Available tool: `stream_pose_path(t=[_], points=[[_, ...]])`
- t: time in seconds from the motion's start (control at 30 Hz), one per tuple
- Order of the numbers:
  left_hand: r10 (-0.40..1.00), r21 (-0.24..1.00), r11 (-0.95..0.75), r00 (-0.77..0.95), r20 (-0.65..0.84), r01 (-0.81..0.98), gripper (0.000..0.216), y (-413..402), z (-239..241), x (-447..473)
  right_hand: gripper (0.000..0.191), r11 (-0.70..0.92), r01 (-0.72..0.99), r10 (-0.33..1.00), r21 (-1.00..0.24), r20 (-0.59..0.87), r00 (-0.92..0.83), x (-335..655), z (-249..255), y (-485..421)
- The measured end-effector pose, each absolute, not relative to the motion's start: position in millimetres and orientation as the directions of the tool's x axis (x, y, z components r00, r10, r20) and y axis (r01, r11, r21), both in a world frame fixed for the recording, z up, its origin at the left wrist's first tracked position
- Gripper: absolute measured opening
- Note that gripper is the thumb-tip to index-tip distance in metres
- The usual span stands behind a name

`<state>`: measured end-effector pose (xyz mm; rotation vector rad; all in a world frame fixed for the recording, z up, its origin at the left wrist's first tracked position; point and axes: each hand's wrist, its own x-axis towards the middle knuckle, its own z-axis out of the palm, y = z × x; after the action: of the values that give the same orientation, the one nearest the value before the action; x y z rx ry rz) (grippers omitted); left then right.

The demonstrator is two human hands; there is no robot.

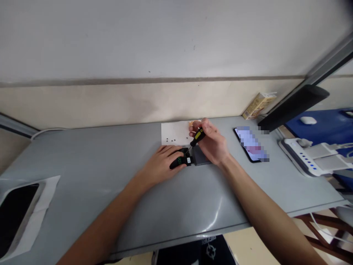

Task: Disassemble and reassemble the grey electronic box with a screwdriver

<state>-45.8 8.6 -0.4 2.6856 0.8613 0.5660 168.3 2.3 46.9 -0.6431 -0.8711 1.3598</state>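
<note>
My left hand point(162, 162) is closed round a small black electronic device point(182, 162) with green marks and a white label, pressing it to the table. My right hand point(213, 141) grips a black-and-yellow screwdriver point(198, 137), its shaft slanting down to the left onto the device. What the tip touches is too small to tell. A flat dark grey box point(200, 157) lies against the device's right side, partly under my right hand. Behind them, several tiny dark screws point(172, 140) rest on a sheet of white paper point(176, 129).
A lit phone point(249, 144) lies to the right, with a white power strip point(306, 158) beyond it at the table edge. A carton point(258, 106) and a long black object point(296, 106) stand at the back right. A dark tablet-like thing point(16, 213) sits on paper at far left.
</note>
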Motion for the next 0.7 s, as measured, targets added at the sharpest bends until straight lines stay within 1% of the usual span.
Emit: stream_pose_path(t=[0.07,0.13,0.2,0.3,0.43,0.53,0.6,0.7], points=[[0.600,0.360,-0.790,0.748,0.283,0.497,0.023,8.8,-0.6,-45.7,0.038,0.118,-0.555,0.988,-0.824,0.153,-0.018,167.9,45.2,2.8],[0.595,0.360,-0.793,0.750,0.289,0.491,0.024,9.1,-1.4,-45.8,0.047,0.100,-0.509,0.991,-0.855,0.130,-0.024,165.7,44.2,3.2],[0.589,0.354,-0.799,0.750,0.300,0.486,0.024,9.5,-2.8,-46.1,0.051,0.095,-0.461,0.993,-0.882,0.115,-0.016,162.8,44.3,3.2],[0.581,0.333,-0.807,0.756,0.302,0.488,0.025,10.2,-4.6,-46.7,0.045,0.096,-0.470,0.992,-0.877,0.126,-0.033,160.0,46.9,3.0],[0.586,0.334,-0.804,0.752,0.303,0.492,0.025,10.8,-5.0,-47.0,0.036,0.024,-0.568,0.988,-0.823,0.107,-0.113,162.5,51.2,3.1],[0.588,0.354,-0.800,0.750,0.303,0.485,0.026,10.5,-4.0,-46.9,0.024,0.033,-0.580,0.992,-0.814,0.098,-0.081,167.1,50.8,3.2],[0.588,0.357,-0.799,0.751,0.300,0.484,0.025,10.1,-3.1,-46.7,0.027,0.060,-0.571,0.992,-0.819,0.112,-0.057,169.2,48.8,3.3],[0.590,0.354,-0.798,0.753,0.292,0.488,0.024,9.6,-1.9,-46.6,0.042,0.068,-0.544,0.992,-0.837,0.116,-0.054,168.2,45.2,3.7]])
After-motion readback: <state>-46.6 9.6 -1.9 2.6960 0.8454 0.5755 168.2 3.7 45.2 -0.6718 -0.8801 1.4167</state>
